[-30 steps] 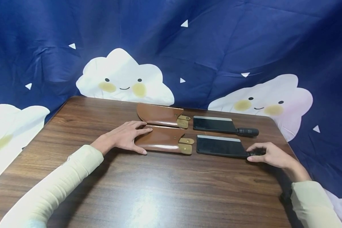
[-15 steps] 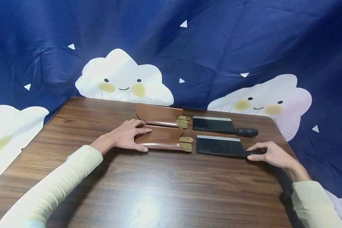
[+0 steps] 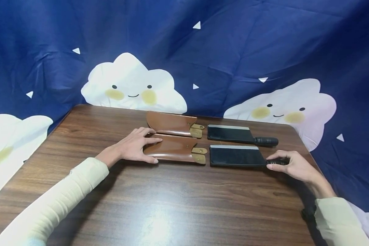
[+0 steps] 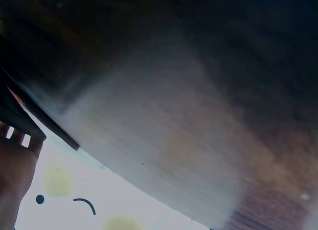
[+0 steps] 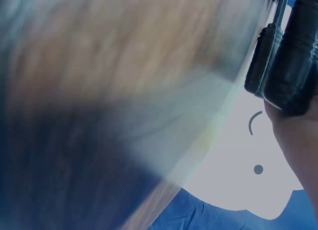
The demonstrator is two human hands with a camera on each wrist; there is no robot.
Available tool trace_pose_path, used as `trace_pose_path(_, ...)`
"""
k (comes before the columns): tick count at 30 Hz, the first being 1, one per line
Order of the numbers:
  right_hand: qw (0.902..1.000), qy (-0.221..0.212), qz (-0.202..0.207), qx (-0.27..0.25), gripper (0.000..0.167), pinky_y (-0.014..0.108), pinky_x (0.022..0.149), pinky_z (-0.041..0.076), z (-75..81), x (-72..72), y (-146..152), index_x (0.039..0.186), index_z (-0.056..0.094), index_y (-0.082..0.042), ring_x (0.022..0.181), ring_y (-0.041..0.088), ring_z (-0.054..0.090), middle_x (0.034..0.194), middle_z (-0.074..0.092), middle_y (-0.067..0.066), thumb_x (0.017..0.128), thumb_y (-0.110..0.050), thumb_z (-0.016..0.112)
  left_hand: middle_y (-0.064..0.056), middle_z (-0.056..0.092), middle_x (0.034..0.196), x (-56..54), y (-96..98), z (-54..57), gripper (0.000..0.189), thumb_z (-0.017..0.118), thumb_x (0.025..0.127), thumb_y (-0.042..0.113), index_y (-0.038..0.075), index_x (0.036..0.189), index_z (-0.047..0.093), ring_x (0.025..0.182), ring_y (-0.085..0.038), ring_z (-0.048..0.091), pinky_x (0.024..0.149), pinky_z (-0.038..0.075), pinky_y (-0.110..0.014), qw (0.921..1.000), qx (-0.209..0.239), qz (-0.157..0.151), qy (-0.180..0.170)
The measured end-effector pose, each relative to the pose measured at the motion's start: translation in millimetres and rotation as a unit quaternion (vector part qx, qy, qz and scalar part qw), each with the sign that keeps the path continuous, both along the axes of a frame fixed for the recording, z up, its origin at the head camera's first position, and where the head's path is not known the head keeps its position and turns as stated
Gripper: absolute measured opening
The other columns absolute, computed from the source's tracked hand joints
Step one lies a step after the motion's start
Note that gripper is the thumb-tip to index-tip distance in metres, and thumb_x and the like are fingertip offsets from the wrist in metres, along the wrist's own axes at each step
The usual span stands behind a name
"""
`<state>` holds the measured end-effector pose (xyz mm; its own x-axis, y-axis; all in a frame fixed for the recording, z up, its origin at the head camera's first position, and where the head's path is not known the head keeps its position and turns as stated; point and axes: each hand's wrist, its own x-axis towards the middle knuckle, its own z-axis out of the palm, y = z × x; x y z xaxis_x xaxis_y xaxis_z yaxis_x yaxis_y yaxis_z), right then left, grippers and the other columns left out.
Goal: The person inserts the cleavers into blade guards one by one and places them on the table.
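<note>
In the head view, my left hand [image 3: 133, 146] grips the rounded end of the nearer brown leather knife sheath [image 3: 172, 148]. Its thumb is at the near edge, with fingers over the top and far side. My right hand [image 3: 296, 165] pinches the black handle of the nearer cleaver [image 3: 236, 156], whose dark blade has a silver strip and points at the sheath's mouth. The right wrist view shows that cleaver handle [image 5: 293, 61] close up in my hand. The left wrist view is dark, with some fingers [image 4: 20, 160] at its left edge.
Behind lie a second brown sheath [image 3: 169, 123] and a second cleaver [image 3: 229, 133], side by side on the wooden table [image 3: 184, 198]. Both sheaths have tan snap straps facing right. A blue curtain [image 3: 215, 51] with cloud prints hangs beyond the table's far edge.
The nearer cleaver has shifted slightly left, and more of its handle shows between my right fingers. The nearer sheath's front edge has risen a little under my left thumb.
</note>
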<state>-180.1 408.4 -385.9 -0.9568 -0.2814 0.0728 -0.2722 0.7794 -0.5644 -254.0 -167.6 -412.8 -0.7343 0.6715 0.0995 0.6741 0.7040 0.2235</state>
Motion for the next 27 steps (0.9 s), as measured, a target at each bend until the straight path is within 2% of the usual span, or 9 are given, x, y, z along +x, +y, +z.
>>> trace_pose_path(5,0.9995,0.017,0.011,-0.025,0.021,0.013,0.081,0.041,-0.1,-0.5,-10,0.106,0.078,-0.011,0.094,0.003,0.06,0.099,0.073,0.002,0.087,-0.018,0.082,-0.011,0.042,0.148,-0.2,-4.0,0.7,0.092,0.064,0.075,0.082,0.025,0.147,0.057,0.134,-0.03,0.037,0.109,0.027,-0.05,0.9999,0.006,0.003,0.009)
trace_pose_path(9,0.9987,0.032,0.014,-0.036,0.023,0.013,0.082,0.04,1.5,-2.8,-19,0.108,0.078,-0.01,0.097,0.001,0.059,0.102,0.074,0.004,0.086,-0.015,0.083,-0.012,0.042,0.147,-1.4,-5.8,5.3,0.092,0.064,0.075,0.082,0.025,0.146,0.058,0.132,-0.032,0.038,0.107,0.028,-0.051,0.9997,0.014,0.005,0.022)
trace_pose_path(17,0.9969,0.05,0.047,-0.038,0.023,0.014,0.084,0.04,10.3,-4.5,-36,0.109,0.078,-0.013,0.099,0.001,0.058,0.101,0.074,0.0,0.086,-0.012,0.082,-0.013,0.043,0.146,-1.4,-0.4,13.0,0.089,0.066,0.076,0.08,0.024,0.145,0.059,0.131,-0.031,0.038,0.106,0.028,-0.05,0.9985,0.033,-0.007,0.044)
trace_pose_path(27,0.997,0.057,0.043,-0.028,0.019,0.016,0.087,0.04,14.2,-6.7,-44,0.108,0.078,-0.014,0.101,0.001,0.057,0.101,0.072,-0.002,0.089,-0.017,0.08,-0.014,0.045,0.143,-1.6,-0.9,13.8,0.086,0.071,0.075,0.075,0.023,0.143,0.062,0.131,-0.03,0.037,0.104,0.029,-0.049,0.9962,0.045,-0.022,0.072)
